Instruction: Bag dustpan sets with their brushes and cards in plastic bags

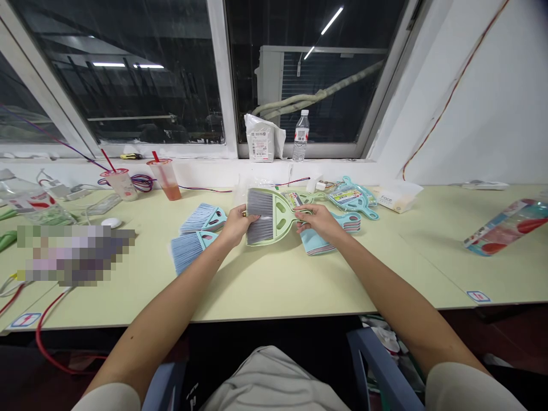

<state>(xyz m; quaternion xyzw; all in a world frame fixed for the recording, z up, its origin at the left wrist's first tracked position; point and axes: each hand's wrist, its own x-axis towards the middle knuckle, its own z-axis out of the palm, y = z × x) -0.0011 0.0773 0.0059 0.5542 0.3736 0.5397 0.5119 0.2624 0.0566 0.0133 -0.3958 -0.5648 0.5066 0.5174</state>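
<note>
Above the table, a light green dustpan with a grey-bristled hand brush nested in it is held between my two hands. My left hand is closed on the wide left edge, its thumb over the bristles. Round the handle end on the right, my right hand has its fingers closed. Two blue brushes lie on the table left of the dustpan. A stack of blue dustpans sits partly under my right hand. Behind it are a blue dustpan set with a printed label and a green handled piece.
Two cups with red straws stand at the back left. A tissue pack is at the back right, and a large bottle lies farther right. The windowsill bears a water bottle and a white package. Cables hang at left.
</note>
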